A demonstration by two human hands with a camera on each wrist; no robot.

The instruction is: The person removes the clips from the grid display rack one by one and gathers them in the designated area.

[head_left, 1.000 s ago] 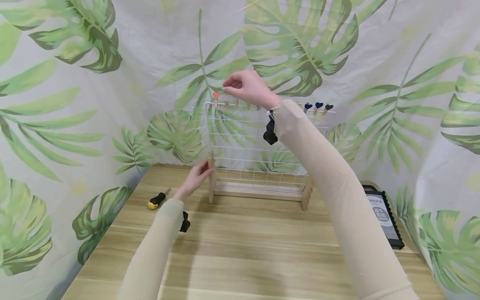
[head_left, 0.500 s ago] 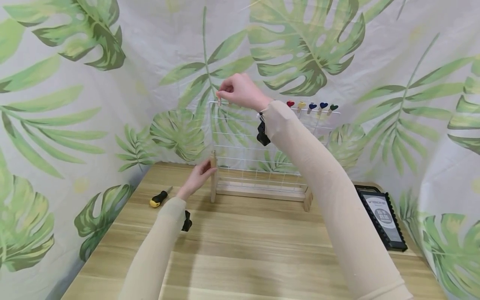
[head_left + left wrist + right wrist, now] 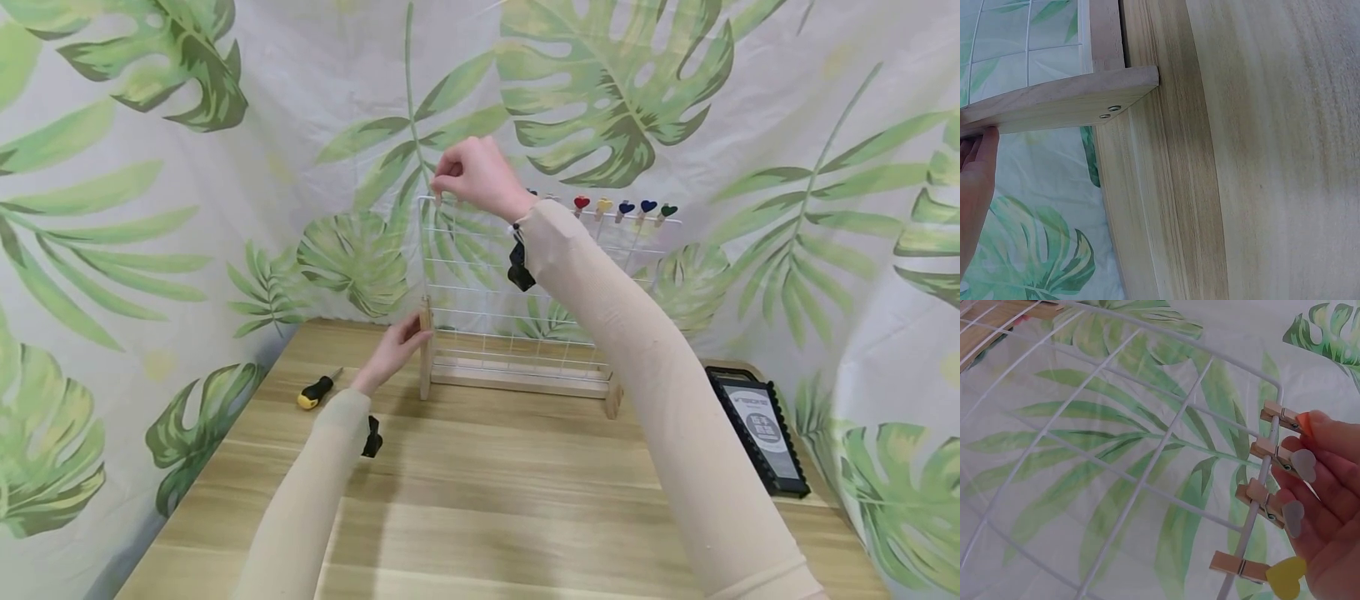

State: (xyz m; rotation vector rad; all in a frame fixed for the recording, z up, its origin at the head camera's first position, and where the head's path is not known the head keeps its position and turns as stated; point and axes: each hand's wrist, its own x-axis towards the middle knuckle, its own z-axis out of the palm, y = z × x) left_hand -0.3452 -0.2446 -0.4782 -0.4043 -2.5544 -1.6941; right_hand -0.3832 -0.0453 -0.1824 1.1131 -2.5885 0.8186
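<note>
The orange-heart clothespin [image 3: 1286,418] sits at the left end of the top wire of the white wire grid rack [image 3: 480,275], and the right hand [image 3: 474,175] is raised to it. In the right wrist view the fingers [image 3: 1329,464] of this hand are curled around the heart end of the clip, and they lie also against the hearts of the next wooden clips on the same wire: two pale ones and a yellow-heart clothespin [image 3: 1260,570]. More heart clips, red, yellow, blue and dark green [image 3: 621,208], are fixed further right along the top wire.

The rack stands upright on the wooden table [image 3: 487,492], near the leaf-printed cloth [image 3: 187,208] behind. The left hand [image 3: 396,350] rests with straight, relaxed fingers against the left wooden foot [image 3: 1060,103] of the rack.

A screwdriver with a yellow and black handle [image 3: 317,391] lies on the table, left of the rack. A black framed card [image 3: 757,429] lies at the right edge.
</note>
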